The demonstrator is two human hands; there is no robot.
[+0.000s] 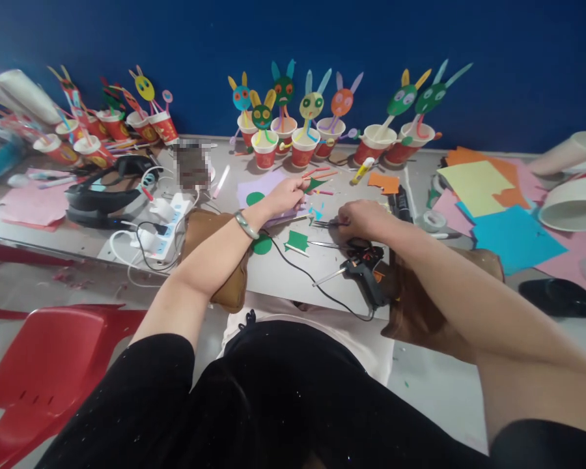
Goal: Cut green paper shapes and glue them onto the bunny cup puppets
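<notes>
The left hand pinches a pointed dark-green paper piece between its fingertips, just right of a flat lilac paper sheet. The right hand has its fingers curled around a slim metal-tipped tool pointing leftward over the grey tabletop. Nearer the body lie a jagged green paper scrap and a black glue gun with its cord.

1 glue gun lies here. Beyond it stands 1 group of 7 cups bearing 7 long-eared paper heads; cups far to its left overlap too much to count. Left of it show 2 green paper circles, 1 power strip; right of it, 1 mouse.
</notes>
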